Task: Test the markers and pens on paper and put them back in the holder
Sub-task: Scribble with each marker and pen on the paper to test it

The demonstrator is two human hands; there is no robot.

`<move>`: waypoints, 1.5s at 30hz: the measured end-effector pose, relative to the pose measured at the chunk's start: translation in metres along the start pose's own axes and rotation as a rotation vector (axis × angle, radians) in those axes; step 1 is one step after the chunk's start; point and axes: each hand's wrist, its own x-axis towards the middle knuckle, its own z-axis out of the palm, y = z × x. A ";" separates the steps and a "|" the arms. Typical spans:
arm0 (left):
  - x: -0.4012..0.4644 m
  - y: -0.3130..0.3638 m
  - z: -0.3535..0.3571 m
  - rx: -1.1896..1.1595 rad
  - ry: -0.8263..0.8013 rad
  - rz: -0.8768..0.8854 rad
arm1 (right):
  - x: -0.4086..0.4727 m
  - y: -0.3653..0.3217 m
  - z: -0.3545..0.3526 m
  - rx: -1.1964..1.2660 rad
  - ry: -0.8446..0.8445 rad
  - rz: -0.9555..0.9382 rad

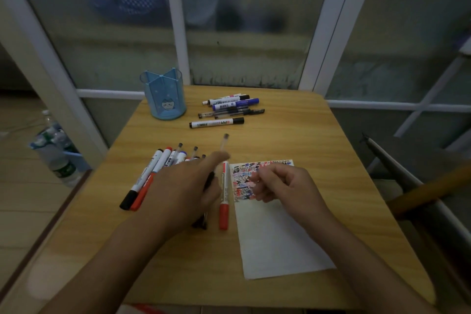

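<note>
Head view: hands (229, 186) beside paper (275, 237)

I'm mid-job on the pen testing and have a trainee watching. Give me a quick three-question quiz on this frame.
1. True or false: the blue holder already has pens standing in it.
2. Which end of the paper carries the test scribbles: far or near?
3. What does the left hand hold up: A) a clear pen, B) a red marker, C) nothing?

Key: 1. False, it looks empty. 2. The far end. 3. A; the red marker lies on the table beside the paper.
</note>
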 end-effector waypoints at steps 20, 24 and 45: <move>0.006 -0.024 0.011 0.155 -0.062 -0.072 | -0.008 0.019 0.018 -0.752 -0.176 -0.319; 0.005 -0.022 0.015 0.109 -0.055 -0.037 | -0.008 0.016 0.024 -0.816 -0.216 -0.351; 0.008 -0.027 0.020 0.073 0.009 -0.002 | -0.005 0.020 0.028 -0.804 -0.213 -0.281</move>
